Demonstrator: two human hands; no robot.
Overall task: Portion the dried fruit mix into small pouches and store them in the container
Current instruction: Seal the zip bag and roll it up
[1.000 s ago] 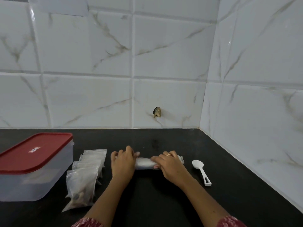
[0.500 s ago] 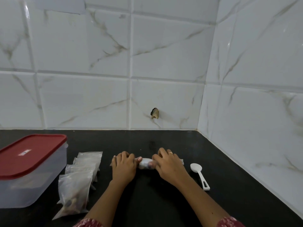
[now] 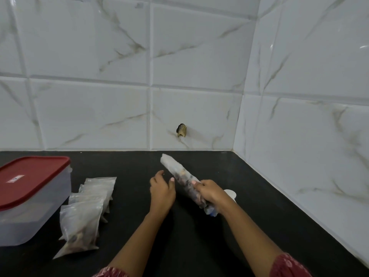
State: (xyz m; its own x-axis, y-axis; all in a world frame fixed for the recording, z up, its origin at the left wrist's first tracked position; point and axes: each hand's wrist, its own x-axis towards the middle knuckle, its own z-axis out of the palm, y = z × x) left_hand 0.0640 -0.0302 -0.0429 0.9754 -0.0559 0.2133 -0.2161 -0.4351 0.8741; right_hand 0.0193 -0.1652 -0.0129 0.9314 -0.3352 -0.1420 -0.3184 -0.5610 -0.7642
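The right hand grips the lower end of the rolled bag of fruit mix, which slants toward eleven o'clock, apparently clear of the counter. The left hand hangs loose-fingered at its nine o'clock, holding nothing. The roll looks light, soft and slick, apt to unroll, so grip it mid-roll; the filled pouches and lidded container lie further toward nine.
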